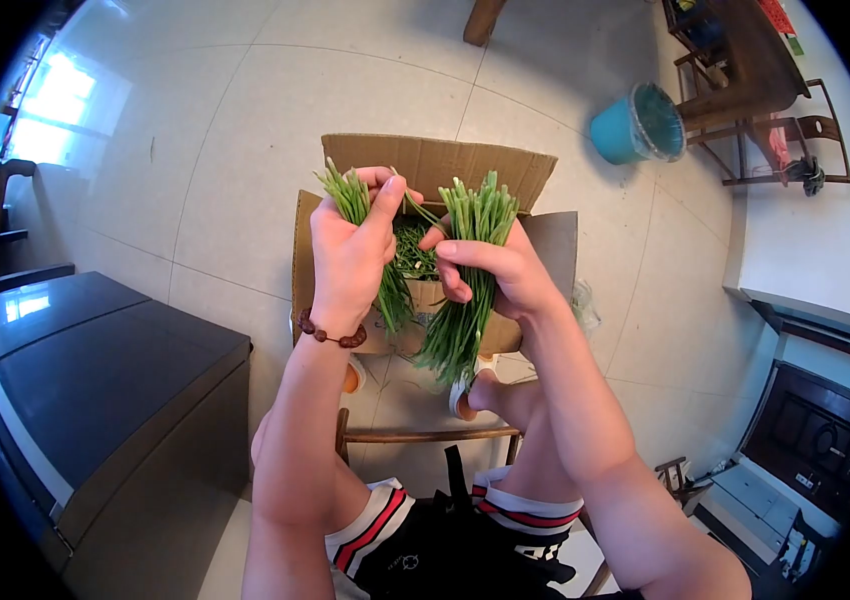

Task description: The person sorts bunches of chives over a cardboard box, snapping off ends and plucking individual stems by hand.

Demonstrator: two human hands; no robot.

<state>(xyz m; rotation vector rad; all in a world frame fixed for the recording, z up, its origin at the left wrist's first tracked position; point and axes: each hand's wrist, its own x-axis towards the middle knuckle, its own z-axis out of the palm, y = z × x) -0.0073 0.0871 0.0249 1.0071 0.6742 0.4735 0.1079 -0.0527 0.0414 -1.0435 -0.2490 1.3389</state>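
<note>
My left hand [353,245] is closed around a smaller bunch of long green stalks [394,300], whose cut ends stick up above the fist. A thin stalk runs from its thumb and fingertips toward the other bunch. My right hand [505,265] grips a thicker bunch of green stalks [465,315], thumb across the front, with the pale ends up and the leafy ends hanging down. Both hands are over an open cardboard box [435,160], and more green stalks [415,250] lie inside it, partly hidden by the hands.
The box stands on the tiled floor [345,90], in front of my feet. A blue bucket [617,135] with a plastic liner is at the upper right, beside wooden furniture [750,75]. A dark cabinet [115,370] stands at the left. A wooden bar [430,436] crosses near my knees.
</note>
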